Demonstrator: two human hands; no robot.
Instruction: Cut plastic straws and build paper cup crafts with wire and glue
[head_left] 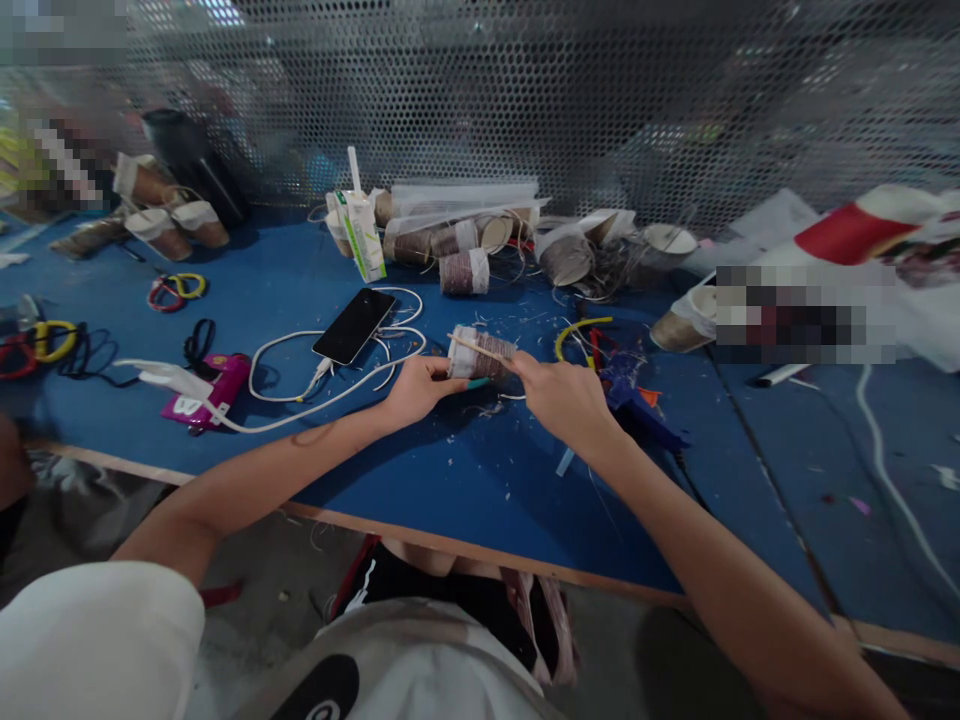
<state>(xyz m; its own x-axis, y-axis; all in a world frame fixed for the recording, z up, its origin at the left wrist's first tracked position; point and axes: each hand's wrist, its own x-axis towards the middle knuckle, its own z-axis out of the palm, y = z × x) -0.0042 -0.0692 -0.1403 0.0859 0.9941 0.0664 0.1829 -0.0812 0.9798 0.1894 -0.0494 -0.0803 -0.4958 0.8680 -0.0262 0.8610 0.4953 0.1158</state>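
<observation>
A small cup [465,362] wrapped in brown twine with a white band lies tilted on its side between my hands, just above the blue table. My left hand [414,390] holds it at the white-banded end, thumb and fingers closed on it. Pinched in my right hand [566,400] is a thin wooden stick [480,347], which lies along the cup's upper side. A blue glue gun [645,408] rests just right of my right hand, beside yellow-and-red-handled scissors [579,335]. Part of the cup is hidden behind my right fingers.
A phone [354,325] with a white cable and a magenta power strip [210,392] lie left. Behind stand a drink carton [361,232] and several wrapped cups [463,272]. A dark bottle [191,160] leans far left. Perforated metal [480,90] bounds the back; thread scraps litter the table [450,500].
</observation>
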